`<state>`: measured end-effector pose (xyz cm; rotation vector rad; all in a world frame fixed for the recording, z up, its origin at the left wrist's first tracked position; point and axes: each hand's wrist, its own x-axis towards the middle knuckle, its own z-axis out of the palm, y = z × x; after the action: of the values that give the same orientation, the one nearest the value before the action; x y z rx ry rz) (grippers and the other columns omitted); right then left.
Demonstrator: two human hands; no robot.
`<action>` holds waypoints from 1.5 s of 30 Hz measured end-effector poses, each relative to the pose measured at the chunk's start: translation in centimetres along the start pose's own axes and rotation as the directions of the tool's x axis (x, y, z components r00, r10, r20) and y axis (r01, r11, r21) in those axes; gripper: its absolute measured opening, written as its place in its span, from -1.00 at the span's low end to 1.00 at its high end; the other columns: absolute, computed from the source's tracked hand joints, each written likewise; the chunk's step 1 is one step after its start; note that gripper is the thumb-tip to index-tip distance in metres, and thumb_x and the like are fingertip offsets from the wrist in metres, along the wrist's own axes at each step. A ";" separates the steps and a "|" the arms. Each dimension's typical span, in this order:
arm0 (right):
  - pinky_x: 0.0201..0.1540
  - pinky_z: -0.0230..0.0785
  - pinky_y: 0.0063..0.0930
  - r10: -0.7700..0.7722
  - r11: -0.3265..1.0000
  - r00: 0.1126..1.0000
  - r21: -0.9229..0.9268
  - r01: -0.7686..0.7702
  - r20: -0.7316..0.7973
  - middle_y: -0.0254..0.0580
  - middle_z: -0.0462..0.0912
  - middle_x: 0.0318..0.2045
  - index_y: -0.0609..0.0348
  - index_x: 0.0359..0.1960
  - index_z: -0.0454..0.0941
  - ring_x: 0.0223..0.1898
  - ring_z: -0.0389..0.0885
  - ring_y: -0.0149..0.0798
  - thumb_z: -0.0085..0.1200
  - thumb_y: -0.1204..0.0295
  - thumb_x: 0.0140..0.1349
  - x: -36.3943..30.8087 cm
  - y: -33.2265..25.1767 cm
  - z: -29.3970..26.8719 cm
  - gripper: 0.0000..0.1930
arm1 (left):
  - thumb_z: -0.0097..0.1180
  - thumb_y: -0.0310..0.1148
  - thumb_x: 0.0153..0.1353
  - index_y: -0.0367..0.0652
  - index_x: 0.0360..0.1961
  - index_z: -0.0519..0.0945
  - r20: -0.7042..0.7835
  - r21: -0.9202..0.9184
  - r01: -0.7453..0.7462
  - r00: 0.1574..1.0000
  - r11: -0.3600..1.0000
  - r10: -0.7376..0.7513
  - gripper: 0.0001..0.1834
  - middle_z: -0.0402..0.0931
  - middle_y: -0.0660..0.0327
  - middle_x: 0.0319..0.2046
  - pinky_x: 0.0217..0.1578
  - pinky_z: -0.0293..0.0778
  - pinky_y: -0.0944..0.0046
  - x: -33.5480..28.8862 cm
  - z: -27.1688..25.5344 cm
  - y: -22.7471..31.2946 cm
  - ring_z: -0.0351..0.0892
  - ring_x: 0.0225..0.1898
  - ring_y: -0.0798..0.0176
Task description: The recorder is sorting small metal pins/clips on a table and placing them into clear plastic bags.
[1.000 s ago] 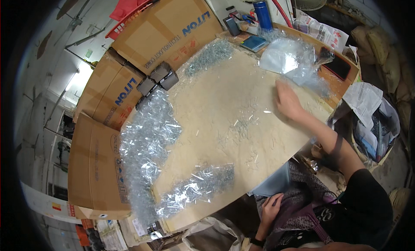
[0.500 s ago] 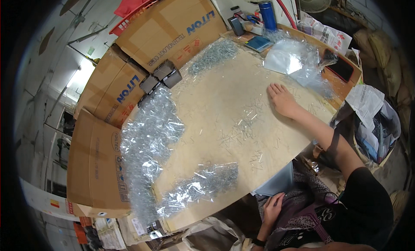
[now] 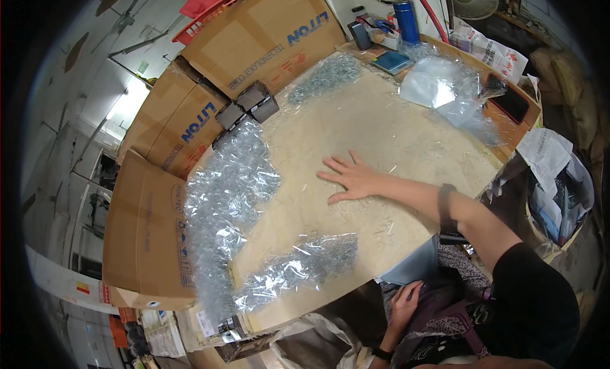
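Note:
My right hand (image 3: 352, 180) lies palm down on the wooden tabletop (image 3: 321, 137), fingers spread. Beneath and around it are scattered thin, shiny, clear pieces (image 3: 384, 228), partly hidden by the hand. Below the table's near edge, my left hand (image 3: 404, 303) has its fingers curled at the lower rim of a pale blue-grey plastic bag or container (image 3: 413, 266); its inside does not show. Long heaps of the same thin pieces lie along the table's left side (image 3: 232, 185) and near edge (image 3: 305, 262).
Tall cardboard boxes (image 3: 267, 42) wall the left and far sides, with small dark blocks (image 3: 257, 102) beside them. At the far right are clear plastic bags (image 3: 438, 83), a phone (image 3: 510, 107), a blue tumbler (image 3: 405, 23) and a teal flat case (image 3: 391, 62). An open bag (image 3: 553, 185) stands right of the table.
My right hand has swept left and nearer across the tabletop, its fingers spreading, onto the scattered pieces. The left hand stays at the pale container. The view has shifted slightly.

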<state>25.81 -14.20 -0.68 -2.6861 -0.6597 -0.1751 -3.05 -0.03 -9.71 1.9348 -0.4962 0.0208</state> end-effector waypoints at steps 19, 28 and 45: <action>0.41 -0.08 -0.02 -0.015 0.868 0.984 0.486 0.101 -0.177 -0.11 0.37 0.26 0.05 0.20 0.41 0.35 0.20 0.05 -0.07 0.56 0.18 -16.6 0.0 -3.2 -0.51 | 0.29 -0.54 0.08 -0.23 -0.29 0.68 0.012 -0.113 0.161 0.987 0.980 -0.161 -0.86 0.65 0.12 -0.34 -0.23 0.52 0.30 -0.1 0.2 0.7 0.66 -0.30 0.20; 0.38 -0.20 0.18 0.044 0.996 0.990 -0.066 -0.053 -0.134 -0.08 0.22 0.33 -0.05 0.30 0.28 0.39 0.06 0.02 -0.01 -0.27 0.03 -20.7 -9.8 -1.2 -0.15 | 0.28 -0.55 0.10 -0.27 -0.29 0.67 0.054 -0.167 0.233 0.972 0.958 -0.227 -0.88 0.64 0.17 -0.34 -0.22 0.49 0.37 -0.9 -0.2 2.1 0.61 -0.29 0.34; 0.28 0.22 -0.12 -0.366 0.888 0.900 0.199 0.414 -0.235 -0.09 0.42 0.16 0.04 0.10 0.47 0.24 0.34 -0.05 0.10 0.20 0.11 -22.6 -7.0 -0.4 -0.51 | 0.27 -0.58 0.05 -0.27 -0.35 0.67 0.129 -0.115 0.196 0.975 0.974 -0.181 -0.90 0.63 0.09 -0.40 -0.23 0.49 0.30 -0.3 -0.4 1.7 0.62 -0.33 0.19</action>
<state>2.53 -18.15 -2.70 -2.2385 -1.0813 -0.4228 -3.82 -0.12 -8.09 1.8575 -0.3801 -0.2433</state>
